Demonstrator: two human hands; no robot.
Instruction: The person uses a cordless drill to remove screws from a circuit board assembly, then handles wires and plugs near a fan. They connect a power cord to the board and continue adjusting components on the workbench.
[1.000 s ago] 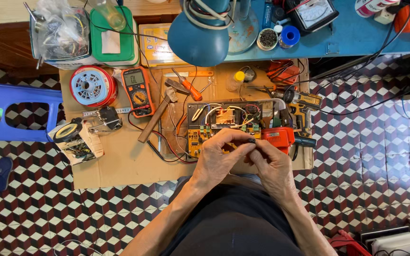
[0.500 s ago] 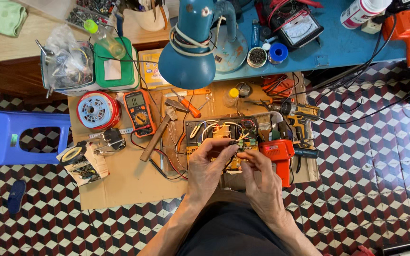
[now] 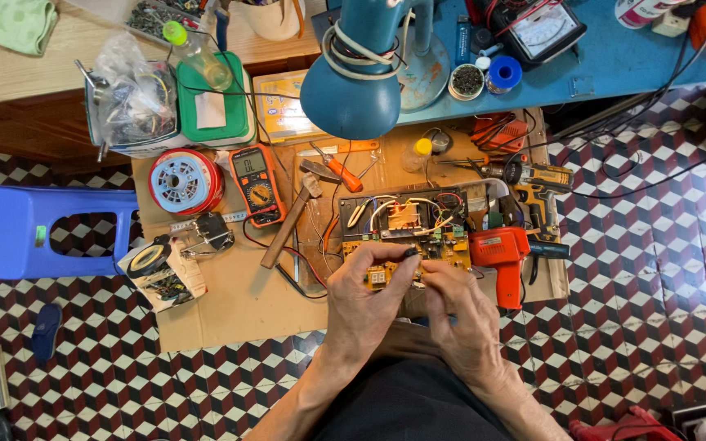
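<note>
A: Where are the person's hands?

B: Both are at the near edge of the cardboard sheet [image 3: 230, 306] on the floor. The left hand [image 3: 367, 298] has its fingers pinched on the yellow circuit board [image 3: 382, 273]; the right hand [image 3: 459, 314] is curled against the board's right part, grip unclear.

A: And around it?

B: A red soldering gun [image 3: 504, 249] lies just right; a hammer [image 3: 292, 220] and an orange multimeter [image 3: 256, 184] lie to the left, farther off.

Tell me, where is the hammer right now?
In the head view, the hammer lies slanted on the cardboard sheet, left of the circuit board and just right of the orange multimeter, untouched by either hand.
</note>
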